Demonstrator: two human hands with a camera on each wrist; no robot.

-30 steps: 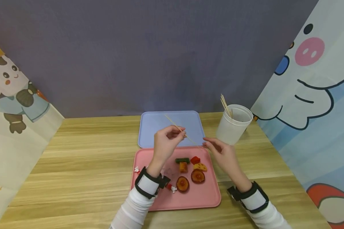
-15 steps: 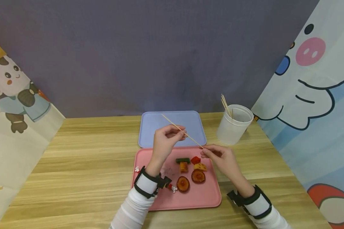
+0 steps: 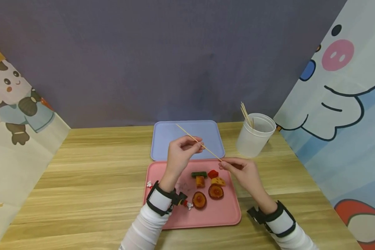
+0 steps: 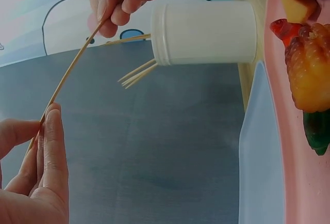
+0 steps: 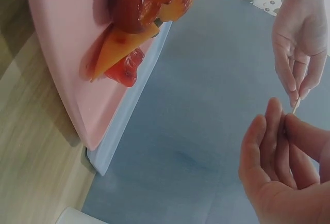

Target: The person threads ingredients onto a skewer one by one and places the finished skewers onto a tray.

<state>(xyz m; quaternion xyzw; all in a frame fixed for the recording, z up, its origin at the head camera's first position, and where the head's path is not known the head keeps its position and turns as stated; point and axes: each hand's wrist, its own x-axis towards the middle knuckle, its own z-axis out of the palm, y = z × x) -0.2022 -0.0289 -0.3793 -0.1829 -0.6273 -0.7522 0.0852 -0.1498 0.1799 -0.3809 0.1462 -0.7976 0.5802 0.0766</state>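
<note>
A thin wooden skewer [image 3: 210, 152] slants down to the right above the two trays. My left hand [image 3: 181, 152] pinches it near its middle, between thumb and fingers. At its lower right end, the fingertips of my right hand [image 3: 242, 170] pinch it too; the left wrist view shows that grip on the skewer [image 4: 69, 72] plainly. Below the hands, the pink tray [image 3: 212, 220] bears food-like pieces: a green piece [image 3: 199, 174], a browned yellow chunk [image 3: 200, 182], a red piece [image 3: 213, 174], a spotted yellow wedge [image 3: 218, 181] and two brown rounds [image 3: 216, 192].
Behind the pink tray lies a light blue tray [image 3: 165, 139]. A white tub [image 3: 251, 142] with several skewers [image 3: 244, 111] stands to the right. My left forearm covers part of the pink tray, where small red-and-white things [image 3: 187, 205] show. A grey panel [image 3: 143, 69] rises behind.
My right hand has come down slightly and taken the skewer's lower end between its fingertips. The left hand keeps its pinch and has barely moved; over the last half second both hold still.
</note>
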